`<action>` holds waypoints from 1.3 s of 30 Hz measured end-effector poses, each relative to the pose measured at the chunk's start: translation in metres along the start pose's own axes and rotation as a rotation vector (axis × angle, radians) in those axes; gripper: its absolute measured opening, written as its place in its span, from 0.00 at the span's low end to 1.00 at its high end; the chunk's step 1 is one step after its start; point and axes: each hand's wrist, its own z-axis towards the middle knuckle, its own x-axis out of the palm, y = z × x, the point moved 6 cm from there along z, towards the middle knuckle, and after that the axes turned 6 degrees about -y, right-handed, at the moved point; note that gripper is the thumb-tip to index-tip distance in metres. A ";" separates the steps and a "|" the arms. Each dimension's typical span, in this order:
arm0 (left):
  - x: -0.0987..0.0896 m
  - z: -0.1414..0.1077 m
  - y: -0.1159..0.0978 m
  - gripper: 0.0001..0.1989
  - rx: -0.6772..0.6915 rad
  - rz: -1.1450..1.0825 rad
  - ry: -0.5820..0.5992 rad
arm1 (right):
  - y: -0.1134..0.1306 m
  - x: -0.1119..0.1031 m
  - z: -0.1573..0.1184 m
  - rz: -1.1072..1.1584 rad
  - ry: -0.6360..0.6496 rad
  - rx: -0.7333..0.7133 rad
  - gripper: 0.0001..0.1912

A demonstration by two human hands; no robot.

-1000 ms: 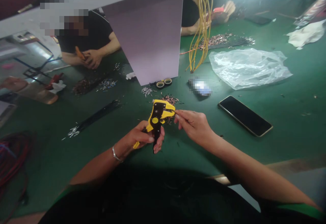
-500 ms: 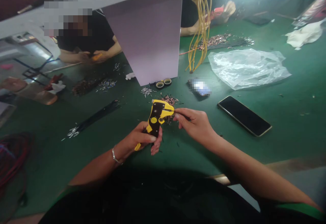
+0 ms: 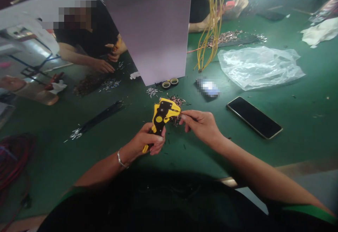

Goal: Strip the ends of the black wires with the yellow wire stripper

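My left hand (image 3: 151,138) is wrapped round the handles of a yellow and black wire stripper (image 3: 161,114), whose jaws point up and to the right. My right hand (image 3: 200,123) pinches a thin dark wire (image 3: 187,114) between thumb and fingers. The wire's end is at the tool's jaws. Just behind the jaws lies a pile of short pieces (image 3: 178,101) with copper-coloured ends, partly hidden by the tool. Small dark scraps lie on the green table (image 3: 198,165) below my hands.
A phone (image 3: 255,117) and clear plastic bag (image 3: 260,66) lie right. Beyond are two tape rolls (image 3: 170,83), a blurred item (image 3: 208,87), an upright panel (image 3: 155,31) and hanging yellow wires (image 3: 211,35). Black wires (image 3: 100,117) lie left. Other people's hands (image 3: 102,64) work across the table.
The stripper is tilted further right, and my left fingers are closed tighter on its handles. My right hand has barely moved. Across the table, a person's hand has reached toward a pile.
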 end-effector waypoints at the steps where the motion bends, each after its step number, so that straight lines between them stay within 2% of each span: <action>1: 0.000 0.000 0.000 0.06 -0.001 -0.003 0.009 | 0.000 0.000 0.000 0.003 -0.006 0.000 0.13; 6: -0.001 0.002 0.001 0.09 -0.034 -0.001 0.049 | 0.002 0.000 0.000 0.016 -0.010 -0.003 0.11; 11: -0.003 0.004 -0.004 0.13 0.001 -0.033 0.103 | -0.002 0.000 0.002 0.031 -0.038 0.030 0.11; 16: -0.009 0.007 -0.014 0.14 0.067 -0.038 0.081 | -0.004 0.000 0.002 0.000 -0.027 0.027 0.13; 21: -0.014 0.009 -0.022 0.16 0.126 -0.024 0.009 | -0.003 0.003 -0.001 -0.088 0.024 -0.012 0.14; 29: -0.011 0.011 -0.014 0.20 0.068 0.006 0.089 | -0.007 0.005 -0.001 -0.147 0.051 -0.027 0.14; 39: -0.012 0.013 -0.023 0.23 0.111 -0.063 0.058 | -0.002 0.009 -0.004 -0.173 0.085 -0.039 0.14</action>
